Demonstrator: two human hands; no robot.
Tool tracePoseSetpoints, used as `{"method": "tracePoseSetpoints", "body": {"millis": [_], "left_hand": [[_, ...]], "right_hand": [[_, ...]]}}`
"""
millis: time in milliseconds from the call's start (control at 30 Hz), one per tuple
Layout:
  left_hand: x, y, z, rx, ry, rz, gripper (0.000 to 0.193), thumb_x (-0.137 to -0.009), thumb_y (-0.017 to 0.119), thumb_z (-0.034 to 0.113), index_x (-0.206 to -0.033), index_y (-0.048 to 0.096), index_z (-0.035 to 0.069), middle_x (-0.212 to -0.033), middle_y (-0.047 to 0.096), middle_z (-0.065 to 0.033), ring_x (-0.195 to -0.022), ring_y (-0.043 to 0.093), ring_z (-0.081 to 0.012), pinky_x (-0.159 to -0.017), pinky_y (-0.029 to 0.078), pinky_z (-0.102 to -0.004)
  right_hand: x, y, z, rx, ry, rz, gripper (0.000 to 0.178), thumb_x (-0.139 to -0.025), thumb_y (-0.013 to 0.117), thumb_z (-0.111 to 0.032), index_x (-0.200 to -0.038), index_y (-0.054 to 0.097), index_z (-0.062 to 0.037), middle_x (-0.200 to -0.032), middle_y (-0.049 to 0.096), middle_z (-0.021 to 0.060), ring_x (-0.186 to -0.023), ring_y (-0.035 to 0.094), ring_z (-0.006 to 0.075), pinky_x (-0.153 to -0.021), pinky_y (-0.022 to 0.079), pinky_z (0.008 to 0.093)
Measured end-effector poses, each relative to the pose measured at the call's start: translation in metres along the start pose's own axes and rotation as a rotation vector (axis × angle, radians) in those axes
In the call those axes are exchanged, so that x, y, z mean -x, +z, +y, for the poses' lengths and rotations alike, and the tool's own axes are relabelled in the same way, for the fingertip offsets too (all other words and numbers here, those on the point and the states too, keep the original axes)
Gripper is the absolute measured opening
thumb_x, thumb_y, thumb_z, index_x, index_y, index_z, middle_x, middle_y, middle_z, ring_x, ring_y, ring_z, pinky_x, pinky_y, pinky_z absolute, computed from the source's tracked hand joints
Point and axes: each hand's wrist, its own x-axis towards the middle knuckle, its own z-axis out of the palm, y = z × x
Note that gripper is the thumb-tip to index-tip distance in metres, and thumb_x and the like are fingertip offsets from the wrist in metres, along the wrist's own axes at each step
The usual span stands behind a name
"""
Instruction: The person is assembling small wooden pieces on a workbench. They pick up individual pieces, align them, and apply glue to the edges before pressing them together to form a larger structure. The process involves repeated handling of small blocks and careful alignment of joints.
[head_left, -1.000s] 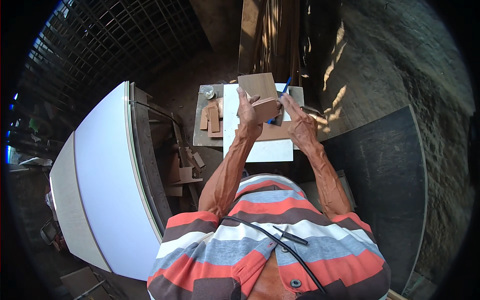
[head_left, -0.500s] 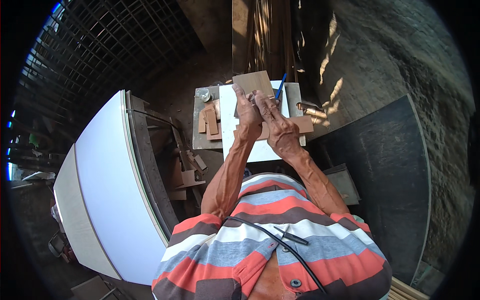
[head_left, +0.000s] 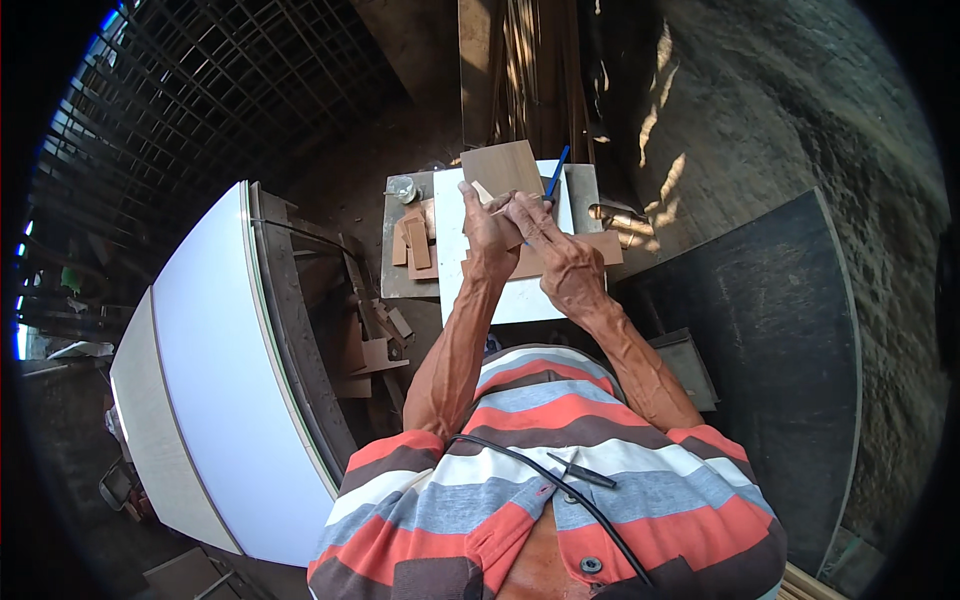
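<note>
Gripping a small wood piece [head_left: 511, 233] in the left hand [head_left: 487, 238], thumb up along the left side. Bringing the right hand [head_left: 569, 268] up against it, fingertips meeting the left hand's fingers; can't tell whether pinching the piece or just touching. Holding the piece above a white board [head_left: 520, 304], mostly hidden by fingers. Just beyond the fingers, showing a square brown board [head_left: 505, 165]; to its right, a thin blue tool [head_left: 557, 172] at a slant. Running under the right hand and out past the white board, a brown strip [head_left: 597, 248]. Left of the white board on the table [head_left: 402, 287], small brown blocks [head_left: 418, 243] bunched up, with a clear container [head_left: 403, 189] behind. Further out: offcuts [head_left: 383, 350] low on the left, large white panel [head_left: 225, 350] past those, big black panel [head_left: 765, 375] on the right.
</note>
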Motion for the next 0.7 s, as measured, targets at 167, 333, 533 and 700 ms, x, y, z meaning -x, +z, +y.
{"method": "tracePoseSetpoints", "body": {"millis": [167, 333, 533, 700], "left_hand": [[0.015, 0.018, 0.003, -0.056, 0.039, -0.082, 0.1, -0.091, 0.021, 0.075, -0.135, 0.029, -0.014, -0.115, 0.055, -0.0319, -0.101, 0.065, -0.0385, -0.085, 0.057, -0.0429], [0.006, 0.024, 0.007, -0.249, 0.199, -0.054, 0.101, -0.089, 0.021, 0.079, -0.132, 0.037, -0.011, -0.097, 0.067, -0.0189, -0.085, 0.069, -0.0256, -0.075, 0.059, -0.0341], [0.003, 0.021, 0.008, -0.192, 0.203, -0.05, 0.098, -0.09, 0.021, 0.077, -0.128, 0.043, -0.01, -0.092, 0.069, -0.0155, -0.083, 0.068, -0.0219, -0.076, 0.057, -0.0325], [0.01, 0.032, 0.008, -0.347, 0.299, -0.076, 0.098, -0.088, 0.024, 0.079, -0.132, 0.041, -0.007, -0.09, 0.067, -0.0134, -0.091, 0.066, -0.0222, -0.082, 0.055, -0.0339]], "right_hand": [[0.016, 0.033, 0.102, 0.058, 0.06, 0.264, 0.075, -0.078, 0.05, 0.008, -0.149, 0.036, -0.0127, -0.151, 0.041, 0.0062, -0.096, 0.068, 0.0328, -0.079, 0.058, 0.038], [-0.006, 0.009, 0.008, 0.025, 0.044, 0.155, 0.078, -0.077, 0.056, 0.004, -0.149, 0.034, -0.0125, -0.152, 0.04, 0.0061, -0.093, 0.069, 0.0318, -0.075, 0.058, 0.041], [-0.005, -0.017, -0.011, -0.135, 0.046, 0.118, 0.076, -0.077, 0.047, 0.009, -0.149, 0.036, -0.0135, -0.149, 0.043, 0.0076, -0.117, 0.059, 0.0324, -0.085, 0.054, 0.0388], [-0.034, -0.017, 0.021, -0.13, 0.133, 0.159, 0.069, -0.081, 0.057, 0.001, -0.146, 0.038, -0.0091, -0.148, 0.043, 0.0091, -0.12, 0.057, 0.0334, -0.097, 0.051, 0.0387]]}}
